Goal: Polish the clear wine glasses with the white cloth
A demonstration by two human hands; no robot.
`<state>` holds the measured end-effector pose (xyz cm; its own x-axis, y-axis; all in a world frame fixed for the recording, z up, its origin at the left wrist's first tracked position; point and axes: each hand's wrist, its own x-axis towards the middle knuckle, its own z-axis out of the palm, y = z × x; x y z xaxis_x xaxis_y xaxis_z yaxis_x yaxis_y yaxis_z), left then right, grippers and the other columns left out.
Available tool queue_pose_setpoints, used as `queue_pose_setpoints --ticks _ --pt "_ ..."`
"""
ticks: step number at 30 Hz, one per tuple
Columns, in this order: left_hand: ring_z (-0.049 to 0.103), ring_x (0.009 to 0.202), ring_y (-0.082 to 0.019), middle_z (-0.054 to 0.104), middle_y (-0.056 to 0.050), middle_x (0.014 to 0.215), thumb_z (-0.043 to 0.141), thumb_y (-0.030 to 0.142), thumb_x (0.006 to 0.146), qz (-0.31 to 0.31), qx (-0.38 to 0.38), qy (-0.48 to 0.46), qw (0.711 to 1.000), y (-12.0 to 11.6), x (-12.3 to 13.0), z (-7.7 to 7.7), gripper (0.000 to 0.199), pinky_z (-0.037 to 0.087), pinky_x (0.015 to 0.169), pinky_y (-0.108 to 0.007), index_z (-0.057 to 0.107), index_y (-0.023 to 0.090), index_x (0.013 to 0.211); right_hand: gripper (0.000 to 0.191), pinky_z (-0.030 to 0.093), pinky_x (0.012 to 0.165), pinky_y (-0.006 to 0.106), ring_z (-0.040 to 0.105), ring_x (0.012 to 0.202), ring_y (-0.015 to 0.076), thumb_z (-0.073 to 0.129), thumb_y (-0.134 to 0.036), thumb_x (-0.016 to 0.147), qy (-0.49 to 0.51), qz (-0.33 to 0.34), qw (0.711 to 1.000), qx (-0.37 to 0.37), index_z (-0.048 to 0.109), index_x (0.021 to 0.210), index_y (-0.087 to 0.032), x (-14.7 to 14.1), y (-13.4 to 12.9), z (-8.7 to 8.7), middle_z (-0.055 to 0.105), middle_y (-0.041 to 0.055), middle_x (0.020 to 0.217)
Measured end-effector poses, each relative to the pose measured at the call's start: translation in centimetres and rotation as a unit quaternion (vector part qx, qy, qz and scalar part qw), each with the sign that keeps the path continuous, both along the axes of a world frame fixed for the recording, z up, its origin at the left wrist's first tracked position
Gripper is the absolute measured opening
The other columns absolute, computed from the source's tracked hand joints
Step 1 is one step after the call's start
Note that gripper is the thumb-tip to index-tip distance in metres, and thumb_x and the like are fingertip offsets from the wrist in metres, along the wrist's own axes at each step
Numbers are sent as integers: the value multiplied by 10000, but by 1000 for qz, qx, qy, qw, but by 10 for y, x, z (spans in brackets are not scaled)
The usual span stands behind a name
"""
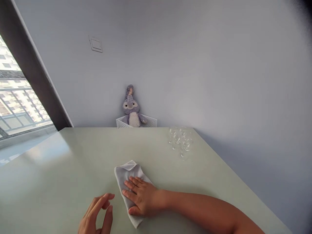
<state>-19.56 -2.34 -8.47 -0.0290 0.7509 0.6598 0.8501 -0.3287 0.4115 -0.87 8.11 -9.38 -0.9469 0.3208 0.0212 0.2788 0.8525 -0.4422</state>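
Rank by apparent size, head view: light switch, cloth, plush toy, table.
1. Table
2. Cloth, partly under the right hand
3. Plush toy
4. Light switch

The cloth is nearer the camera than the plush toy, so their real order is unsure.

Pretty plain bluish-grey walls [231, 65], rocker switch [96, 45] and dark-framed window [20, 94] at left, daylight glaring off the pale-green tabletop [85, 162].
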Motion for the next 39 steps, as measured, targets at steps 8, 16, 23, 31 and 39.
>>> queue_pose_setpoints --ticks 8,16,23,31,39 --pt "499 1061 -187 485 -31 1233 424 210 815 -147 -138 189 961 55 44 19 305 439 857 -336 523 289 1092 420 258 1023 365 361 1223 211 453 -476 805 159 -149 960 -177 540 1158 -266 99 -17 22 425 36 1325" --pt "557 713 -174 588 -32 738 439 228 801 -161 -243 256 922 55 68 21 163 413 654 -301 599 216 770 257 446 720 310 562 860 188 566 -296 673 472 -595 620 -195 615 901 -188 187 72 -4 609 63 1025" --pt "535 666 -147 591 -7 693 339 300 857 -163 -254 175 937 77 66 34 259 374 582 -252 587 229 830 391 398 930 290 447 1157 175 505 -329 722 571 -575 517 -275 526 1093 -208 210 131 -21 437 60 1306" --pt "520 624 -113 600 11 732 290 324 866 -120 -269 4 956 94 72 13 301 385 589 -230 566 233 944 539 396 932 334 457 1154 176 228 -555 829 589 -570 488 -301 534 1086 -193 207 180 -15 534 88 1197" --pt "540 642 -120 607 13 741 301 305 862 -148 -264 -1 953 92 69 -3 366 410 609 -238 431 249 1200 570 472 745 377 591 928 233 292 -608 797 577 -527 497 -377 569 1030 -167 191 202 -10 620 105 1035"
